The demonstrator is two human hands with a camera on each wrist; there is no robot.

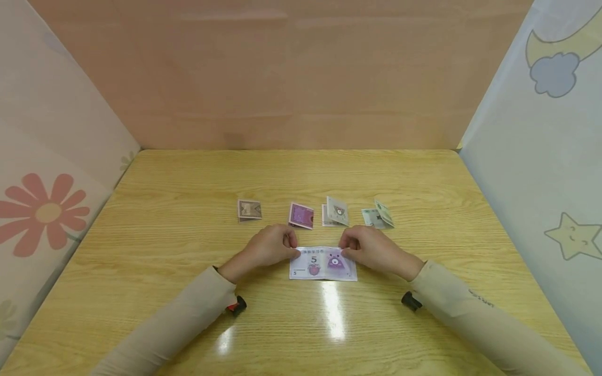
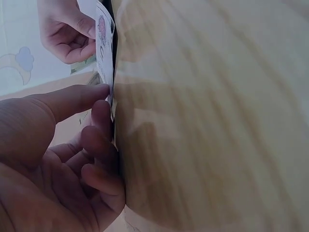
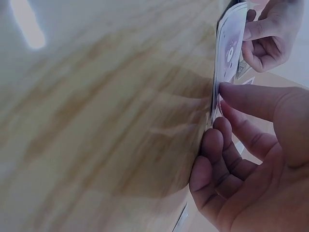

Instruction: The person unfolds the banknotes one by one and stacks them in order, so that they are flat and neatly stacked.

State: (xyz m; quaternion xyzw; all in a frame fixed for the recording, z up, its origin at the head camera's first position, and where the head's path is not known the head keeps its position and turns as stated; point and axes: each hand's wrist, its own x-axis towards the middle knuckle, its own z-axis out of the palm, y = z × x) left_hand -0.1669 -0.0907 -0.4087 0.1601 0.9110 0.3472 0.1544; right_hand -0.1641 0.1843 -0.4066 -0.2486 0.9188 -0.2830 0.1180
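A pale purple play banknote [image 1: 324,263] marked with a 5 and a purple cartoon creature lies spread out near the middle of the table, with a faint crease down its centre. My left hand [image 1: 274,242] pinches its upper left corner between thumb and index finger. At the upper right corner my right hand [image 1: 373,248] pinches it the same way. In the left wrist view the note [image 2: 103,43] is seen almost edge-on, close to the tabletop. The right wrist view shows the right thumb [image 3: 246,100] on top of the note's edge.
Behind the hands stand several folded notes in a row: a brown one [image 1: 250,209], a purple one [image 1: 301,215], a grey-white one [image 1: 336,212] and a green one [image 1: 379,215]. Patterned cloth walls [image 1: 291,78] enclose the wooden table [image 1: 188,177] at the back and sides.
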